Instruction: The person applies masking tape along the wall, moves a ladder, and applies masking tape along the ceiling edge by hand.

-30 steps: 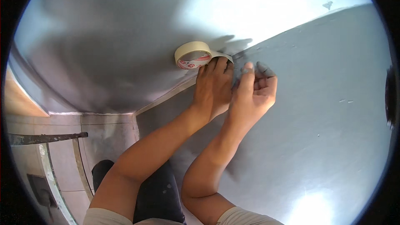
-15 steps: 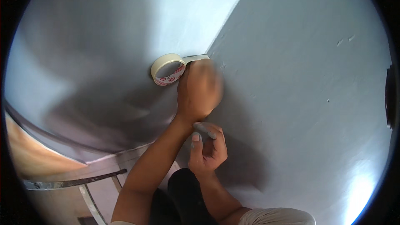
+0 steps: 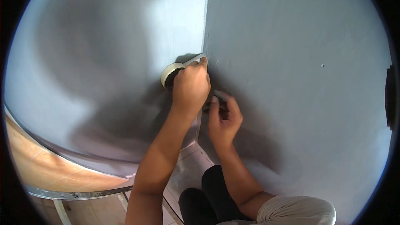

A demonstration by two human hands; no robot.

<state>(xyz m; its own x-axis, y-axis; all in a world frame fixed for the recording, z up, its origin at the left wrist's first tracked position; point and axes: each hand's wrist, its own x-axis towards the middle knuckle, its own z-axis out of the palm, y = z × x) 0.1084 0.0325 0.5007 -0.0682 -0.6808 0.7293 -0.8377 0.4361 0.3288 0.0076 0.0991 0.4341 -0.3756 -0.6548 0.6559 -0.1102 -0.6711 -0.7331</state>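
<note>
Head view | left hand (image 3: 191, 85) curled against masking-tape roll (image 3: 165, 75) at its left, fingertip at the strip (image 3: 193, 61) by wall corner (image 3: 205, 21), grip hidden | right hand (image 3: 224, 121) hung apart, lower right, curled, contents unclear | taut, flush strip seemed best

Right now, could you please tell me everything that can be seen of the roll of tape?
The roll of tape is a cream, papery-looking ring with a dark-looking hollow, tilted beside the wall corner. A pale strip runs from it up and right to that corner, under a fingertip of the left grip, which hides the roll's right side. Wall contact is unclear.
</note>
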